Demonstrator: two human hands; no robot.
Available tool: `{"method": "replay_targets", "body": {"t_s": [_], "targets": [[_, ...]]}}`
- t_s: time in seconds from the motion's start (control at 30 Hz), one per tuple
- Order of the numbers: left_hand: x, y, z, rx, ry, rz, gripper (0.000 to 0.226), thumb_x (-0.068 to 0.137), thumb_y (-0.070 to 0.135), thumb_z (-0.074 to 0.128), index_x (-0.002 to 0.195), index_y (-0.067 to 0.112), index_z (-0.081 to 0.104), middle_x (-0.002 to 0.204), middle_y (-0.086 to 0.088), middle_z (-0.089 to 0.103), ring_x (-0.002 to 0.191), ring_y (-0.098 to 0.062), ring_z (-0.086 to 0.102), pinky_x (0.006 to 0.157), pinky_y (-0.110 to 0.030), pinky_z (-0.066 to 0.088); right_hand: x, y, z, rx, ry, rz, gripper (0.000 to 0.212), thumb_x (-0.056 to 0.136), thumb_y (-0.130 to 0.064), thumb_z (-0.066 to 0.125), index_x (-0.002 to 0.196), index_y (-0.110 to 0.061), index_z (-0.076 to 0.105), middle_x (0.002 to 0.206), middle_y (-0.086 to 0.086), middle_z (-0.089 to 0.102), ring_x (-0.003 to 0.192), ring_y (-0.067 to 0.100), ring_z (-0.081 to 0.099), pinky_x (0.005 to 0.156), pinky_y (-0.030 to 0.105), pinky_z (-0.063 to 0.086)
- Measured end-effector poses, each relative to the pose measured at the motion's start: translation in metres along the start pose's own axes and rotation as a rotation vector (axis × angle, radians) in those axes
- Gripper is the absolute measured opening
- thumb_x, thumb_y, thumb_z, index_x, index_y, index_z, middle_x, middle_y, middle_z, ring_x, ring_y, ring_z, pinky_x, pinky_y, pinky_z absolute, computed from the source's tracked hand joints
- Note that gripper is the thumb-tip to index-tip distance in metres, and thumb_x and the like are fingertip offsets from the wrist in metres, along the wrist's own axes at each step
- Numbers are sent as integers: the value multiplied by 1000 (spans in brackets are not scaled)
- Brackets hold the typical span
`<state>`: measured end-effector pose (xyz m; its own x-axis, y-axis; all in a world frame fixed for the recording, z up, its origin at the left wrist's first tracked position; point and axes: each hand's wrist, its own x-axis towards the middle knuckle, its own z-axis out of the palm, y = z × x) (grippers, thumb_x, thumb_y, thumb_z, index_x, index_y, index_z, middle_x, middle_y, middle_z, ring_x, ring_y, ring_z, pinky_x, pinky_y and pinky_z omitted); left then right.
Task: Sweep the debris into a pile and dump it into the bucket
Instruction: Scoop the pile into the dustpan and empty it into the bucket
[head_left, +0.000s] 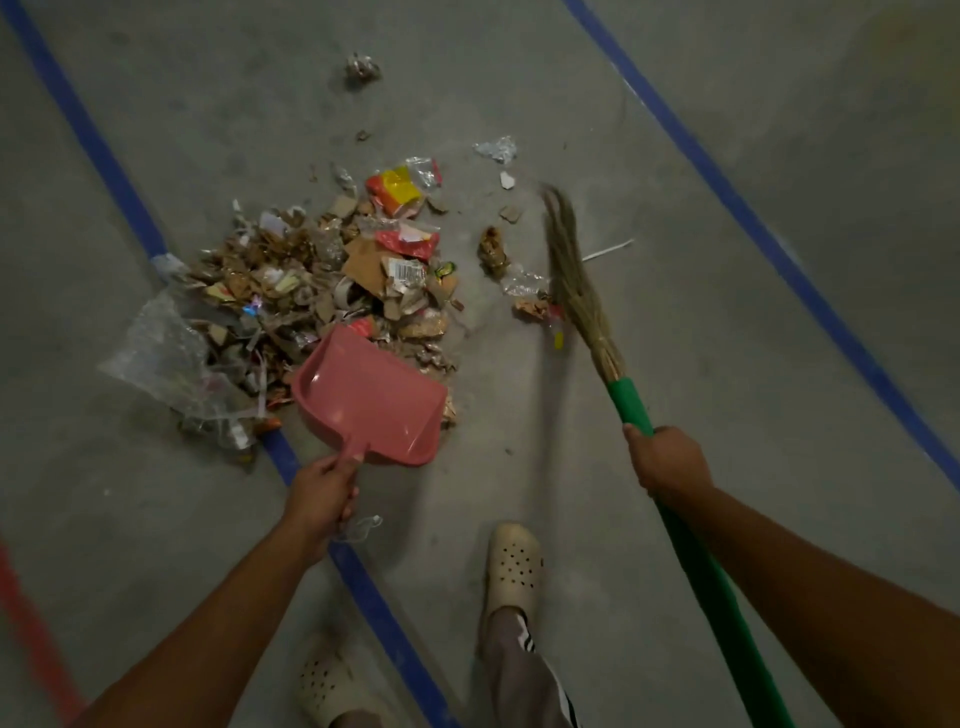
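Right grip (668, 462) holds broom (631, 405), bristles pointing away-left; left grip (322, 491), dustpan (369, 397).

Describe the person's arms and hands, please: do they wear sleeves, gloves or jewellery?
Both are bare. The left hand and right hand wear no gloves, and no ring shows. The left forearm and right forearm carry no sleeve, watch or bracelet as far as the picture's edge. Dim light may hide fine details.

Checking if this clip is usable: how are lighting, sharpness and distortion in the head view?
Head view: dim, flat light, darker corners; the broom casts a soft shadow on the floor; small glints on the dustpan; blue tape lines bow from wide-angle distortion; debris pile sharp, frame edges softer.
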<state>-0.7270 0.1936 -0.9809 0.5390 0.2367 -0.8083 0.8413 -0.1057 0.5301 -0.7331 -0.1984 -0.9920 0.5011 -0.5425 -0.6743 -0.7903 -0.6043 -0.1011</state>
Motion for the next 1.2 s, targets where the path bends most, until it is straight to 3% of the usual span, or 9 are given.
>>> {"method": "replay_targets", "body": {"t_s": [0.13,0.3,0.43,0.57,0.67,0.9,1.0,1.1,1.2], "targets": [[13,-3,4,0,16,-12,40,96,40,62,70,15,45,58,-5,46,36,-10,33,36,-15,24,16,-15,20,-155,-86,-56,51,98,-54,49,99,-4,59,82,10,65,69,25,66,55,29,50],[14,-26,-13,11,37,-52,33,97,36,61,78,11,50,63,-10,46,34,-9,34,34,-15,24,-20,-11,38,-400,-53,-292,42,98,-58,44,96,-18,56,67,-5,47,54,9,45,44,24,28],[6,-47,-37,-10,76,-94,34,96,39,63,79,11,55,60,-8,47,35,-9,33,36,-14,24,-52,7,39,-438,12,-375,43,96,-64,40,97,-24,56,69,-3,57,58,15,56,47,26,40],[0,-73,-66,-37,111,-121,43,91,48,67,68,15,50,57,-7,48,39,-12,33,40,-16,23,-57,15,32,-343,62,-284,45,96,-63,41,88,-21,55,67,2,60,59,20,59,52,28,47],[3,-103,-87,-30,102,-150,46,88,52,67,66,16,50,58,-9,48,38,-13,32,44,-16,22,-43,3,38,-283,36,-225,47,99,-58,42,82,-17,55,68,6,60,59,20,58,52,27,43],[37,-173,-99,-31,4,-280,48,82,56,71,66,16,51,55,-6,46,41,-11,29,44,-14,20,-6,-46,120,-211,-116,-105,59,101,-60,35,85,-7,56,76,12,66,58,23,64,49,26,49],[59,-194,-89,-46,-53,-297,51,80,59,70,71,13,52,54,-6,47,40,-12,28,42,-13,20,-13,-49,169,-225,-136,-144,58,101,-60,32,84,-10,54,78,10,65,61,22,65,49,27,50],[76,-200,-65,-88,-100,-261,51,79,61,69,74,12,53,55,-6,47,38,-12,27,41,-13,19,-26,-40,209,-322,-127,-281,57,101,-61,28,84,-14,55,75,6,62,64,19,63,57,31,54],[94,-197,-39,-166,-96,-215,48,83,56,69,81,11,52,60,-6,48,37,-11,30,38,-14,21,-42,-26,232,-368,-138,-392,52,101,-62,29,89,-19,55,72,2,60,63,16,60,56,30,52]]}}
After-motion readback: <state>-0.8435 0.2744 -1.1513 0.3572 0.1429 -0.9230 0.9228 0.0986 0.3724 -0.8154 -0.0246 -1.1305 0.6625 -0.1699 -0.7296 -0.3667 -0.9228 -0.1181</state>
